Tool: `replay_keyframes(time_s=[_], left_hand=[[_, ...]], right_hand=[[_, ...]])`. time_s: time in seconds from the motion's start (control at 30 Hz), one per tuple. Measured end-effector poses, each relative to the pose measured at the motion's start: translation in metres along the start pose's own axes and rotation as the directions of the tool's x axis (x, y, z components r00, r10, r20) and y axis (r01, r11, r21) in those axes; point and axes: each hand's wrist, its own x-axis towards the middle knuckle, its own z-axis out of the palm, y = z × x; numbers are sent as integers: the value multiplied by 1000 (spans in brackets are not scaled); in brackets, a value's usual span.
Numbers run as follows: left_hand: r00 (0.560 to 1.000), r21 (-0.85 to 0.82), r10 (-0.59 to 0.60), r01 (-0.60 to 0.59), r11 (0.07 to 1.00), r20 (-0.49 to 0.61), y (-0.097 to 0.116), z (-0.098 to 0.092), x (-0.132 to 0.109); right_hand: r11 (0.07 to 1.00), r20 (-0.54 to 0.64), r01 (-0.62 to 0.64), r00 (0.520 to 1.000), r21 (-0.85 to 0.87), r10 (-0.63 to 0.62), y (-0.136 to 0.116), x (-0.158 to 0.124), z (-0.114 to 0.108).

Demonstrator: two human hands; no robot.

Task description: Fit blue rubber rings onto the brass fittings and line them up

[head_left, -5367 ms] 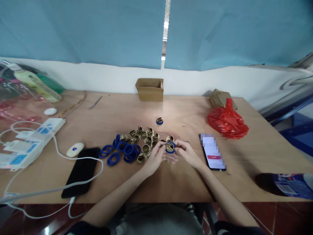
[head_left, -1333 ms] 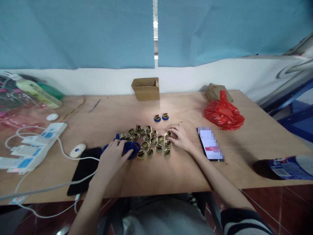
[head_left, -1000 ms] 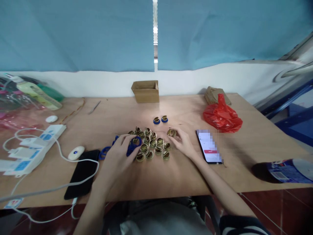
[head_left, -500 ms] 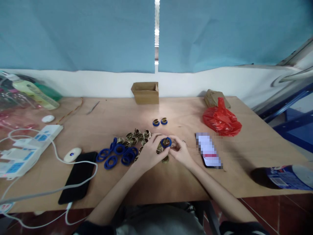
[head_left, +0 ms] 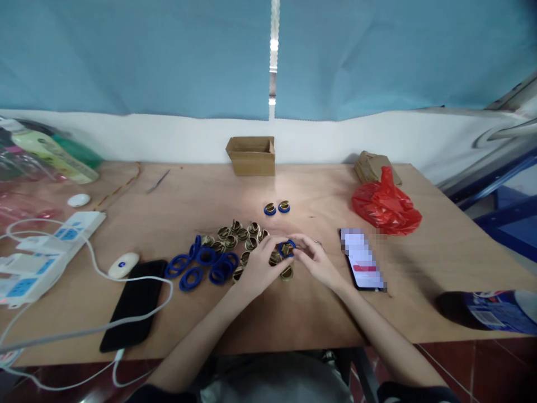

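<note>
My left hand and my right hand meet at the table's middle, fingers pinched round one brass cap with a blue ring on it. Several loose brass caps lie just left and under the hands. A heap of blue rubber rings sits further left. Two brass caps with blue rings fitted stand apart behind the hands.
A lit phone lies right of my right hand; a black phone with a white cable lies left. Power strips, a red bag, a cardboard box and a dark bottle ring the wooden table.
My left hand took a blue ring from the heap and my right a brass cap; both came together. A second ringed cap has joined the first behind the hands.
</note>
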Motion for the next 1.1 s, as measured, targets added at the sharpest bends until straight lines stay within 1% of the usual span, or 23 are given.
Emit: replay_keyframes(time_s=[0.07,0.1,0.17,0.2,0.27,0.33,0.37,0.43,0.57,0.7,0.83,0.97,1.1], left_hand=[[999,-17,-35,35,999,11,-1,1,0],[998,-56,-58,60,997,25,-1,0,0],[991,-197,-112,125,972,73,-2,0,0],[985,-292,-140,165,942,106,-1,-1,1],[966,-466,-193,252,848,173,-1,-3,2],[947,-564,-249,322,761,204,-1,-4,4],[939,-585,-274,343,735,207,-2,-5,5],[932,-597,-301,362,716,203,-2,-4,7],[934,-605,-300,355,713,194,-4,-2,8],[926,-599,-332,371,709,179,-6,0,7],[926,-611,-337,368,701,171,-7,3,5],[917,-635,-354,386,669,186,-6,4,3],[919,-608,-343,387,693,194,-7,3,4]], right_hand=[[1000,-1,-12,1000,9,12,1,0,1],[1000,-2,-19,1000,23,19,1,-1,1],[997,-1,-30,1000,65,30,-1,-1,1],[995,-2,-37,999,94,37,-3,-1,0],[985,-2,-54,998,161,55,-6,-1,-1],[976,-8,-70,997,207,73,-8,-1,-2],[973,-14,-77,997,218,82,-9,-1,-3],[971,-26,-86,995,222,94,-9,-1,-2],[972,-47,-81,995,219,93,-8,-1,-1],[982,-60,-79,994,174,90,-6,0,-1],[988,-74,-74,994,136,85,-2,0,1],[992,-128,-45,990,118,60,0,0,4],[996,-138,-35,989,81,46,-1,0,3]])
